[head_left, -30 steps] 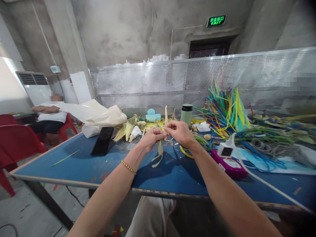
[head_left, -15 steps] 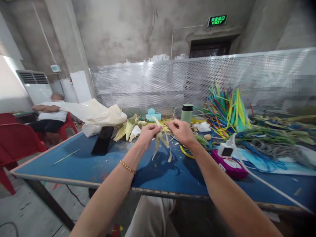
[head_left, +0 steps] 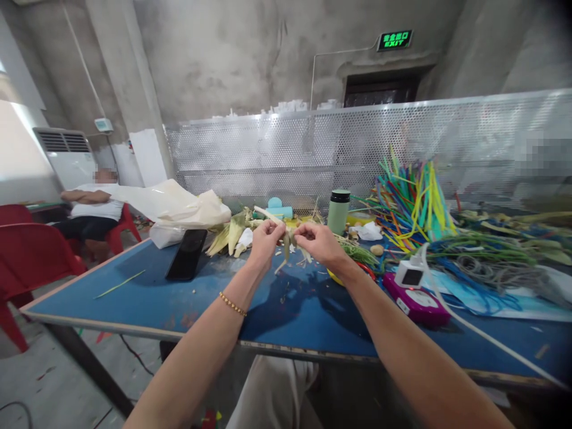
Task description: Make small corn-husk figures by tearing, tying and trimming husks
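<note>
Above the middle of the blue table [head_left: 165, 307], my left hand [head_left: 267, 239] pinches a pale dried corn husk strip [head_left: 287, 253], one end of which sticks up past the fingers. Close to its right, my right hand [head_left: 319, 241] is closed with its fingertips at the same husk, near the left fingertips. Loose ends of husk hang below both hands. Behind and left of them lies a pile of dried husks [head_left: 235, 232]. A green bottle with a black lid [head_left: 338, 213] stands just beyond my right hand.
A black phone [head_left: 186, 255] lies at the left, beside a pale plastic bag [head_left: 179, 205]. On the right are a purple power strip [head_left: 417, 298] with a white charger [head_left: 410, 272], a bundle of coloured strips [head_left: 415, 199] and tangled cords. A person [head_left: 96, 205] sits at the far left.
My hands have drawn closer together. The husk's upper end now leans to the left, and its hanging ends look shorter and bunched. The seated person has not moved.
</note>
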Action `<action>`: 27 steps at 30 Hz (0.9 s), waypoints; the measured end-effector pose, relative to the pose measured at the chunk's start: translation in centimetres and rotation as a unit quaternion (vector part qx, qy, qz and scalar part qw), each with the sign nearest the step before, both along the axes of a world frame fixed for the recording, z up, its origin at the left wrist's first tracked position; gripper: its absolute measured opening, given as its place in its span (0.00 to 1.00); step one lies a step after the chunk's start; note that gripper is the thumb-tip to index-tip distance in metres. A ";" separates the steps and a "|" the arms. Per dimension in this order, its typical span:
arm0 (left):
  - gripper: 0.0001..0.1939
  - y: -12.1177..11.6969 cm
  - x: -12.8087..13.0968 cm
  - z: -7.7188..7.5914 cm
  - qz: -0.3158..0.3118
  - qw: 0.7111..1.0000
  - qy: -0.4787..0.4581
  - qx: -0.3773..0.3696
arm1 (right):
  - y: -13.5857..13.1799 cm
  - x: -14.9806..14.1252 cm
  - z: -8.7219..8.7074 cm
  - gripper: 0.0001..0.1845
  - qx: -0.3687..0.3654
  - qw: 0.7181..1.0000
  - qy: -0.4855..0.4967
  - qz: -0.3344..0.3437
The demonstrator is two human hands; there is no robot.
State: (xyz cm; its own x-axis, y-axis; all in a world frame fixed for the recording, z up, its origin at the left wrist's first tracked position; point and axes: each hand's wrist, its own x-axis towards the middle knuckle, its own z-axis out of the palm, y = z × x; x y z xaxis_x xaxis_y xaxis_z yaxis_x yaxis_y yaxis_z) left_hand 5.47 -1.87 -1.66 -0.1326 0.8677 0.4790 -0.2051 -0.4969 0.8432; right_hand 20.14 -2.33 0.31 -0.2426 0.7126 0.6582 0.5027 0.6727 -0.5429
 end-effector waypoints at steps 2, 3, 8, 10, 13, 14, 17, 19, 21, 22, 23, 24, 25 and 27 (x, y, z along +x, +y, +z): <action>0.13 0.0 0.0 0.0 -0.011 1.000 0.006 0.003 | 0.1 0.0 -0.1 0.04 -0.013 1.000 0.021 0.002; 0.13 0.0 0.1 0.0 -0.021 1.000 0.006 0.003 | 0.2 0.0 -0.1 0.04 -0.021 0.999 0.032 0.006; 0.12 -0.2 0.1 0.0 -0.097 0.995 0.016 0.002 | 0.3 0.0 -0.4 0.05 -0.083 0.993 0.085 0.029; 0.11 -0.1 0.0 0.0 -0.111 0.993 0.024 0.010 | 0.4 0.1 -0.4 0.07 -0.077 0.993 0.082 0.028; 0.11 -0.1 -0.1 0.0 -0.128 0.992 0.013 0.012 | 0.5 0.3 -0.2 0.08 -0.038 0.998 0.056 -0.001; 0.10 -0.1 -0.1 0.0 -0.136 0.991 0.003 0.011 | 0.4 0.5 -0.1 0.10 -0.031 0.998 0.046 -0.015; 0.10 0.0 0.0 0.0 -0.171 0.985 -0.017 0.005 | 0.2 0.6 0.0 0.21 -0.050 0.998 0.021 -0.037; 0.11 0.0 0.1 -0.1 -0.190 0.982 -0.016 0.003 | -0.1 0.6 0.0 0.28 -0.088 0.995 0.030 -0.026; 0.11 0.0 0.1 -0.2 -0.195 0.981 -0.006 0.004 | -0.4 0.5 -0.1 0.31 -0.135 0.989 0.067 -0.002; 0.11 0.0 0.1 -0.2 -0.194 0.981 0.002 0.007 | -0.5 0.4 -0.1 0.30 -0.155 0.983 0.093 0.011; 0.11 -0.1 0.1 -0.2 -0.193 0.981 0.011 0.011 | -0.5 0.3 -0.1 0.29 -0.173 0.977 0.124 0.024; 0.10 -0.1 0.1 -0.2 -0.193 0.981 0.020 0.013 | -0.6 0.3 -0.1 0.26 -0.187 0.969 0.158 0.035; 0.10 -0.2 0.1 -0.2 -0.193 0.981 0.029 0.014 | -0.6 0.2 0.0 0.24 -0.198 0.960 0.191 0.045; 0.11 -0.5 0.0 0.0 -0.190 0.981 0.043 0.010 | -0.6 0.2 0.0 0.22 -0.211 0.946 0.241 0.057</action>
